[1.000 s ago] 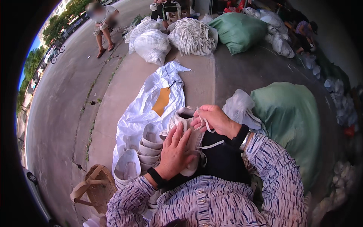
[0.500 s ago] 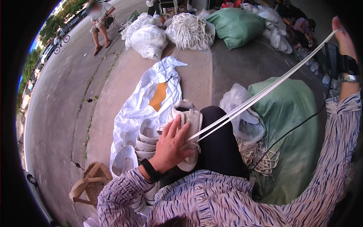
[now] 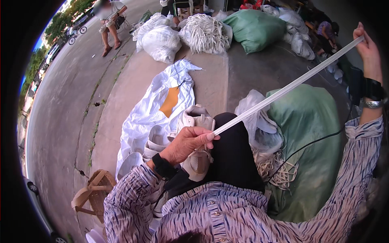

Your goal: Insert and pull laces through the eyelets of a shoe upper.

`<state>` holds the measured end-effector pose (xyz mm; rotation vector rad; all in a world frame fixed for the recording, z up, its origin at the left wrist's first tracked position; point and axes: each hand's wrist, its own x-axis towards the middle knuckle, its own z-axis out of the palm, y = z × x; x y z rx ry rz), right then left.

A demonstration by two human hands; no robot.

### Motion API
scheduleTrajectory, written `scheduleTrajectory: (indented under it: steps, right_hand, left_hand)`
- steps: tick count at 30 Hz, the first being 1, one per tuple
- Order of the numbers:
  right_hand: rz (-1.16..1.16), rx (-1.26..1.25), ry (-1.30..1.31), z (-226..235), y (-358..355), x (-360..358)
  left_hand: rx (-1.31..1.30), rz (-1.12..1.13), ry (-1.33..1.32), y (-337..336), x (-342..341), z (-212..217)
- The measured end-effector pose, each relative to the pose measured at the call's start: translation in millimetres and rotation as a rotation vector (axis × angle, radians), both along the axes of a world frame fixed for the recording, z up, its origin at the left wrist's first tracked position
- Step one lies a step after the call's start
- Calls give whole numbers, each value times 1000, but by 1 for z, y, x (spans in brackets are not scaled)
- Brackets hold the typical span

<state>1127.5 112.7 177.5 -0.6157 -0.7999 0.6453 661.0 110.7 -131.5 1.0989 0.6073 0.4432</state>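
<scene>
Pulled straight between my hands, a white shoelace (image 3: 283, 91) runs up to the right over my black-clad knee. Its lower end is pinched between thumb and fingers of my left hand (image 3: 190, 142), just over a beige shoe (image 3: 197, 165) on my lap. Raised far out at the upper right, my right hand (image 3: 368, 46) grips the upper end. The shoe's middle is covered by my left hand; its toe and collar show. More pale shoes (image 3: 156, 139) are stacked to the left, partly behind my left forearm.
A white plastic sheet (image 3: 148, 97) with an orange patch lies ahead. At my right stand a green sack (image 3: 310, 137), a clear plastic bag (image 3: 263, 129) and loose laces (image 3: 281, 172). A wicker basket (image 3: 99, 190) is at lower left. Full bags and seated people are farther off.
My left hand has left the shoe's upper and now pinches the lace. The two strands have come together into one taut band. My right hand has dropped slightly.
</scene>
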Motion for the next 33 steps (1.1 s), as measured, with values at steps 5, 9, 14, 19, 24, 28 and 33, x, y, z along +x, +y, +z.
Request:
scheduleTrajectory:
  steps: [5,9,14,19,24,28,33]
  right_hand:
    - [94,-424,-349,-139,17,-75]
    - [797,-530,-938,-247,-23,-201]
    - [1061,-1067,-765,-307,-35,-252]
    - [961,-1115,-1002,-318,-45,-268]
    - [649,-786,-1552,-327,-48,-289]
    - [545,-724,-1523,-328,-48,-291]
    - [825,-1075,-939,-323,-48,-288]
  left_hand:
    - [56,66,78,0,1,-6]
    - [216,70,130,-3,14,3]
    - [651,323,250,-17,-8,8]
    - [1117,125,941,-39,-44,-3]
    - [1116,142,946,-48,-41,-18]
    - [1253,145,850,-42,-54,-15]
    - [1173,166,828,-37,-73,-7]
